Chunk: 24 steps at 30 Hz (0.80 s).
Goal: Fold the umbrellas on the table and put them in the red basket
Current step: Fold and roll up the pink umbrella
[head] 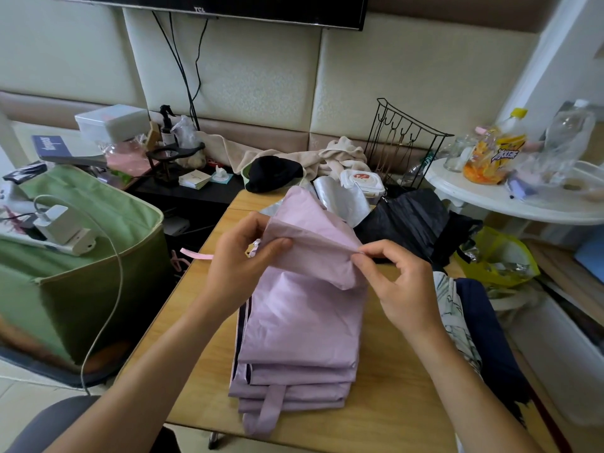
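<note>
Lilac umbrella (300,325) on wooden table (385,400), top fold pinched between left hand (243,256) grip and right hand (397,282) grip

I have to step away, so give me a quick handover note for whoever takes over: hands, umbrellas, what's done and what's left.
Left hand grips the upper left edge of the pink umbrella; right hand pinches a fold of its canopy on the right.
The pink umbrella lies mid-table, lower panels pleated flat, top panel still loose.
A black umbrella lies unfolded at the far right; a navy and patterned umbrella lies at the right edge.
Done: most pink pleats.
Left: finish and strap the pink one, fold the others, and basket all of them. No red basket is in view.
</note>
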Tool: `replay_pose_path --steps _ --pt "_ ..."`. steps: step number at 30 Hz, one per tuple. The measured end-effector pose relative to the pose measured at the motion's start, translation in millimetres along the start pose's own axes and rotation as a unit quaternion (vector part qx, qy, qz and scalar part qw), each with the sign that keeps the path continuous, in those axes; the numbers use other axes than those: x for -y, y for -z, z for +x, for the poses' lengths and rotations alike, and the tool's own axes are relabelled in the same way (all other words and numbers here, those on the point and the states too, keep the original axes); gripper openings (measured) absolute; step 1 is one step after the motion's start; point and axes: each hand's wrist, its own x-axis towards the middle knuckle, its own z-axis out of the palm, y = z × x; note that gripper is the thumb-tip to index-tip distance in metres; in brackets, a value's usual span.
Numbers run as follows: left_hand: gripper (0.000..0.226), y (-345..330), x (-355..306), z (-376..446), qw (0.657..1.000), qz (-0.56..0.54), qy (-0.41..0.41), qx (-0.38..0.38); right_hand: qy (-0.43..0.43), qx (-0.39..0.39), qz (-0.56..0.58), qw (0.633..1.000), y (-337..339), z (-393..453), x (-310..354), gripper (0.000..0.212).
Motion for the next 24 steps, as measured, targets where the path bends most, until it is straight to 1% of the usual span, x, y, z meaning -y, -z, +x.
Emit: replay_pose_path --steps 2,5,8,11,14,15,18,21,22,24 --pt "0.007 -1 1 -1 1.0 -0.001 0.002 0.002 0.012 -0.012 0.001 1.0 0 -1 1 0.009" --pt "0.008 0 1 -2 1.0 -0.007 -0.005 -0.001 0.008 0.002 0.013 1.0 1 -1 5 0.012" --pt "0.004 3 3 -1 1.0 -0.019 -0.017 -0.005 0.017 0.004 0.002 1.0 3 1 5 0.007" --pt "0.013 7 4 -1 0.999 -0.016 -0.043 -0.009 0.043 -0.022 -0.01 0.999 4 0 6 0.007" --pt "0.025 11 -1 -1 0.998 -0.016 -0.055 0.01 0.052 -0.018 -0.013 0.998 6 -1 5 0.009" --pt "0.024 12 -1 -1 0.998 -0.007 -0.057 0.01 0.05 -0.011 -0.01 0.999 7 -2 4 0.009" --pt "0.011 12 0 -2 0.998 0.013 -0.062 -0.009 0.044 0.005 0.002 0.999 9 -3 4 0.013" --pt "0.014 11 2 -3 0.998 0.013 -0.06 -0.019 0.036 0.017 0.009 0.999 10 -4 8 0.011" --pt "0.017 11 2 -3 0.998 0.012 -0.062 -0.02 0.022 0.031 0.009 0.999 10 -3 8 0.016" --pt "0.023 10 2 -3 0.998 0.006 -0.058 -0.022 -0.016 0.087 -0.007 0.996 12 -2 5 0.043"
